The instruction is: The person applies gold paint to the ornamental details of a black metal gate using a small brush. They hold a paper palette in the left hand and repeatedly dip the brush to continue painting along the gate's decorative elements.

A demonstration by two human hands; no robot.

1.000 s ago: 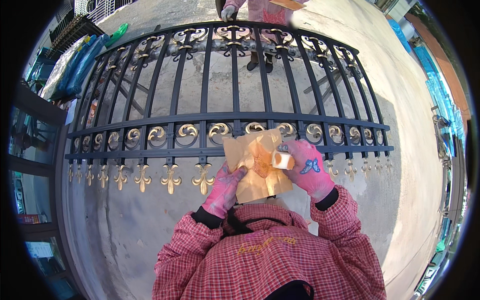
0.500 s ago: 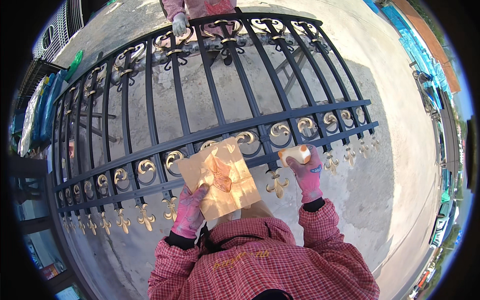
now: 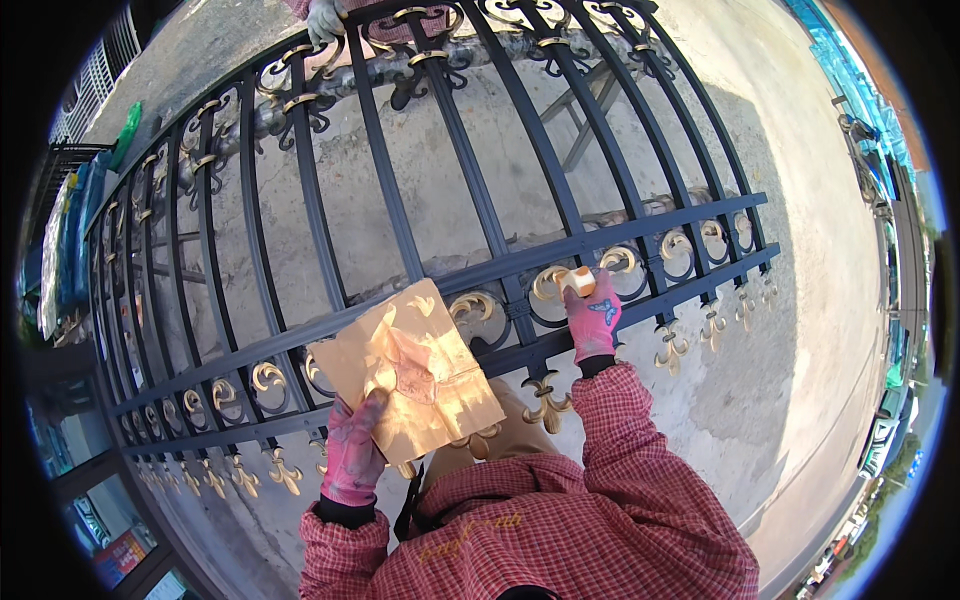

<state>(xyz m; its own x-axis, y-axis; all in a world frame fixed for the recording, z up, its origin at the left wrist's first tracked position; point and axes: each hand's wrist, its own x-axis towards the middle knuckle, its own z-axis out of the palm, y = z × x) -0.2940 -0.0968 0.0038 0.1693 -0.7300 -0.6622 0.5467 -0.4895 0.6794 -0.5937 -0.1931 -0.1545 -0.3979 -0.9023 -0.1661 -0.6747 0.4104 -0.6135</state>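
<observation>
In a pink glove, my left hand (image 3: 355, 450) grips the edge of a flat square of cardboard (image 3: 460, 395) smeared with shiny gold paint. My right hand (image 3: 594, 318), gloved in pink too, is closed round a small white sponge (image 3: 574, 281) with gold-orange stains. The sponge is at a gold scroll (image 3: 545, 283) between the two lower rails; whether it touches is hard to tell. Both belong to a dark blue-black metal fence panel (image 3: 480, 190) lying before me. Gold fleur-de-lis tips (image 3: 545, 402) line its near edge.
Across the panel, a person's grey-gloved hand (image 3: 326, 20) is at the far rail. Trestle legs (image 3: 590, 115) show beneath the bars. Blue wrapped bundles (image 3: 75, 235) stand at the left, beside a glazed frame (image 3: 70, 470). The ground is concrete (image 3: 830, 250).
My right hand has moved left and up, bringing the sponge to a gold scroll. The cardboard has shifted slightly left and down. The view has moved nearer the panel.
</observation>
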